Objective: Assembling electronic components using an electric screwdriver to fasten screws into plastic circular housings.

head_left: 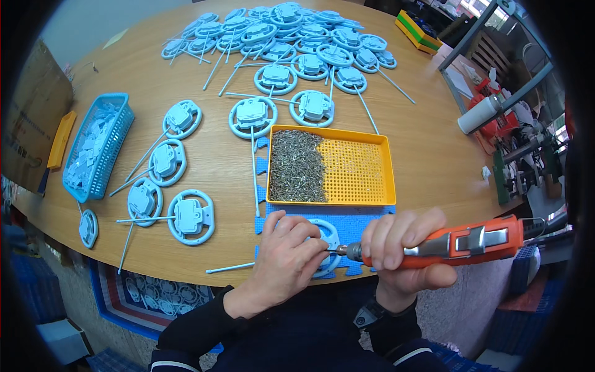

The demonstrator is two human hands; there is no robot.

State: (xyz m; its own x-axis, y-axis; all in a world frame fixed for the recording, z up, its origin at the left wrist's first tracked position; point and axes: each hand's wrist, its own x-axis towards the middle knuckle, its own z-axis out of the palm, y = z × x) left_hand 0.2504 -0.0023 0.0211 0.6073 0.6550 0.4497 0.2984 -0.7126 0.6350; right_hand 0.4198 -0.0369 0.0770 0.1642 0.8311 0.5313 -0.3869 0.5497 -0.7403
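My right hand (403, 245) is wrapped round an orange electric screwdriver (462, 243), its bit pointing left. The fingers of my left hand (282, 260) are pressed together at the bit's tip; whatever they pinch is hidden. Beneath them, a light-blue ring-shaped plastic part (332, 233) lies on a blue foam mat (356, 232), mostly covered by my hands. A thin light-blue stick (230, 268) reaches out left from behind my left hand. Just beyond the mat's middle sits a yellow perforated tray (389, 170), its left half heaped with small metal screws (297, 166).
Similar ring parts with sticks are piled at the table's far side (285, 31); several more lie at left (191, 216). A blue basket (101, 184) holds flat light-blue pieces. A cardboard box (37, 118) stands far left. At right are a metal frame (455, 84) and white bottle (480, 115).
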